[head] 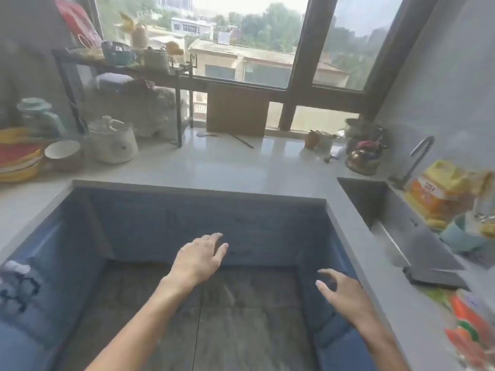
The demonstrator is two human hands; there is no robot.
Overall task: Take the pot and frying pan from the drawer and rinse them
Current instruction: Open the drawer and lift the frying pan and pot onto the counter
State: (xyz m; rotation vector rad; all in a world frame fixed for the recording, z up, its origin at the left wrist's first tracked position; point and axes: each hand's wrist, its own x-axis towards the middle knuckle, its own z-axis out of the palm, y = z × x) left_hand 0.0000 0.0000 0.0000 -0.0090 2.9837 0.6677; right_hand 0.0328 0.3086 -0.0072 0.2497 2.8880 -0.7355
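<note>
Both hands reach toward the blue drawer fronts [209, 226] below the counter — left hand [199, 259] flat-fingered, right hand [341, 289] loosely spread, neither gripping anything. Pot and frying pan are out of sight; the sink [388, 215] waits at three o'clock. A blurred reach risks fingers missing a handle — or pulling the wrong drawer.

A: Where is the bare left hand [199, 259]?

B: Stretched forward on a straight forearm, palm down, fingers extended and slightly spread, gripping nothing.

A: And the bare right hand [344, 291]?

B: Lower and to the right, reaching inward, its fingers [325, 273] loosely bent, thumb apart, nothing in it. Both forearms are uncovered and well apart.
</note>
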